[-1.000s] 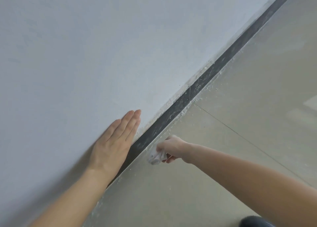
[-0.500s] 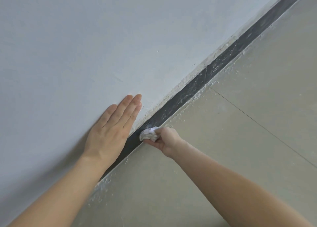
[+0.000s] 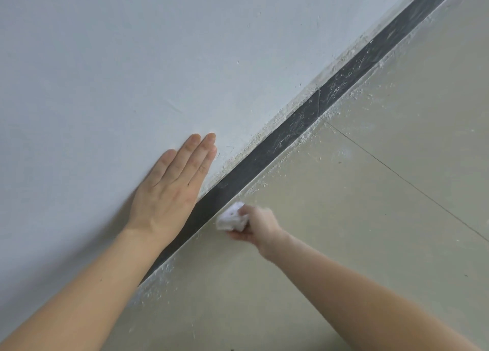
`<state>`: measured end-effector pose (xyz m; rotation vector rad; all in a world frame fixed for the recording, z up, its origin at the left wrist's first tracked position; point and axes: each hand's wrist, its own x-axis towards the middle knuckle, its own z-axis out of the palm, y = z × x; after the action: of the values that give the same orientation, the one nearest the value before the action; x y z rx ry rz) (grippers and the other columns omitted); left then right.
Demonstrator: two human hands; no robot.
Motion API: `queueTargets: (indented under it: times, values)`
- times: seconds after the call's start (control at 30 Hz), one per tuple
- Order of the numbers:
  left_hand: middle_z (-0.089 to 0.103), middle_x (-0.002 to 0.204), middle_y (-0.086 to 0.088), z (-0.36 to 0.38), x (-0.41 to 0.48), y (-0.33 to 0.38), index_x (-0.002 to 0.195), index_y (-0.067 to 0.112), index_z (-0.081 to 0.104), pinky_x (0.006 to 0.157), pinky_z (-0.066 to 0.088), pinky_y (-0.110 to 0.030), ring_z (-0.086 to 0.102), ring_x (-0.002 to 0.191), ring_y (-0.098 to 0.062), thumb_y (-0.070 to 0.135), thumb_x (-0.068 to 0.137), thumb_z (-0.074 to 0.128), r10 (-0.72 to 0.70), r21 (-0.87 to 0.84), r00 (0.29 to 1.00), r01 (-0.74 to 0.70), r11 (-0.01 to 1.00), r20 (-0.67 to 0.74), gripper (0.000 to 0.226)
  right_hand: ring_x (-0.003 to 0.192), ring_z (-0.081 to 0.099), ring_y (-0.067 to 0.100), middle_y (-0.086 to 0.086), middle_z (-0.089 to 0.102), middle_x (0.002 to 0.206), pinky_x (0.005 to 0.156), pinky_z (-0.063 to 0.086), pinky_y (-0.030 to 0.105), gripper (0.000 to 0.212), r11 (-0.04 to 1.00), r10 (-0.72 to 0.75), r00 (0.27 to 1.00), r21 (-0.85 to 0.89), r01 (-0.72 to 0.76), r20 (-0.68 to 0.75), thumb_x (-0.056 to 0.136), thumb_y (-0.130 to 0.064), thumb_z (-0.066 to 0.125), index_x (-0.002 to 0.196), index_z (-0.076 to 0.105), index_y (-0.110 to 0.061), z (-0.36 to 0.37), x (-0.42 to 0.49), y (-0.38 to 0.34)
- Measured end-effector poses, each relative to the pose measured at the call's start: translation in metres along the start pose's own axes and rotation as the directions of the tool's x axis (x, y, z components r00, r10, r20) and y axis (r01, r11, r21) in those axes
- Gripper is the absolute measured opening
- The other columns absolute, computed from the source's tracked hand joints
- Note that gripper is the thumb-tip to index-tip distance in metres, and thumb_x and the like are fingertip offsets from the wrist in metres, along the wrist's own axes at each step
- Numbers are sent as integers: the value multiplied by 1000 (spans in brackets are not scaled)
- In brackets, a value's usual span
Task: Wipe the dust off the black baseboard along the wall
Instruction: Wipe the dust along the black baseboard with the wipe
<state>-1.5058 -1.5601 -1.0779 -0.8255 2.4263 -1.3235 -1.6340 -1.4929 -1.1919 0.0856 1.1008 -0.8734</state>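
Left hand (image 3: 169, 191) spread flat on wall (image 3: 158, 59); right hand (image 3: 260, 226) pinching one cloth (image 3: 231, 218) beside baseboard (image 3: 264, 154).

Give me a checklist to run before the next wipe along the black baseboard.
1. The right hand grips the white cloth: ok.
2. The cloth touches the black baseboard: cannot tell; it is blurred, at the lower edge.
3. The left hand lies flat on the wall: ok.
4. Baseboard beyond the joint free of dust: not ok; white streaks show.
5. The floor along the baseboard clean: not ok; white crumbs lie there.
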Motion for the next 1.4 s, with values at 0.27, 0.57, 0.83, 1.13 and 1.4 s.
queueTargets:
  times: [0.27, 0.57, 0.83, 1.13, 1.4]
  values:
    - [-6, 159, -5, -2, -4, -2, 152, 8, 1, 116, -8, -37, -5, 145, -22, 3, 92, 12, 37, 23, 999, -36, 999, -7, 60, 76, 67, 29, 28, 65, 101, 72, 60, 33, 25, 966, 106, 975, 213, -148, 196, 96, -1, 42, 111, 56, 13, 39, 10, 1]
    - [2, 159, -3, 0, -2, -1, 152, 9, 8, 117, -2, -35, -1, 145, -22, -1, 91, 15, -5, -142, 999, -1, 990, -44, 62, 80, 56, 30, 24, 52, 105, 49, 57, 28, 23, 869, -116, 992, 489, 74, 54, 96, 4, 37, 104, 56, 13, -11, 0, -77]
    - [1, 159, -3, -1, -1, -1, 152, 9, 7, 117, -3, -36, -6, 146, -21, -1, 89, 22, -3, -138, 999, -4, 990, -54, 66, 57, 63, 23, 18, 63, 94, 48, 53, 23, 28, 950, -18, 997, 308, 42, -80, 91, -11, 41, 111, 60, -5, -12, 7, -34]
    - [-7, 159, -5, -3, -4, -3, 152, 8, 1, 116, -9, -37, -6, 145, -22, -1, 92, 0, 27, -59, 1000, -28, 998, -12, 61, 63, 59, 18, 13, 58, 89, 66, 58, 28, 26, 979, 203, 976, 17, -205, 82, 92, 0, 50, 117, 52, 3, 54, 17, 51]
    - [-2, 159, -4, -2, -2, -3, 152, 8, 5, 117, -7, -35, -7, 146, -21, 2, 89, 24, 5, -151, 999, -10, 989, -34, 66, 67, 56, 26, 19, 52, 84, 70, 60, 36, 23, 964, 72, 994, 250, -91, 84, 90, 14, 33, 102, 53, 14, 33, 23, -5]
